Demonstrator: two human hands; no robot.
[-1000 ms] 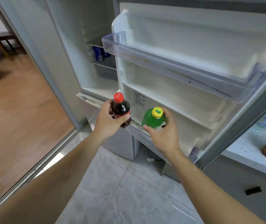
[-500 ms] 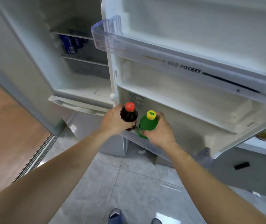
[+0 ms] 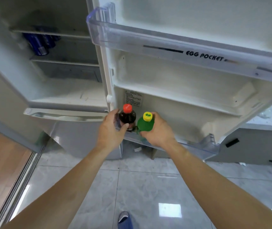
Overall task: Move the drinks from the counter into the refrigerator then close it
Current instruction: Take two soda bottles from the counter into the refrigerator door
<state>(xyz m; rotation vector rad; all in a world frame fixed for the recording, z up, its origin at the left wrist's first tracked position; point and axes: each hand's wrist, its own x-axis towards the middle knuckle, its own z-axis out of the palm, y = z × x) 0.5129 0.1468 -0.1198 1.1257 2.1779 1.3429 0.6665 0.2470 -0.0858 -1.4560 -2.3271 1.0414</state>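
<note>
My left hand (image 3: 111, 131) grips a dark cola bottle (image 3: 127, 117) with a red cap. My right hand (image 3: 156, 132) grips a green bottle (image 3: 144, 125) with a yellow cap. Both bottles sit side by side, upright, at the left end of the lowest clear shelf (image 3: 196, 147) of the open refrigerator door (image 3: 189, 111); their lower parts are hidden by my hands and the shelf rail. The refrigerator's inside (image 3: 62, 90) is open to the left.
Blue cans (image 3: 38, 42) lie on an upper shelf inside the fridge. A clear door bin marked EGG POCKET (image 3: 173, 47) juts out overhead. The freezer drawer handle (image 3: 62, 114) is below the compartment. A counter (image 3: 270, 116) stands at right, grey tile floor below, wooden floor at left.
Both hands have carried the bottles forward and down into the lowest door shelf. My view has moved closer to the door and tipped downward.
</note>
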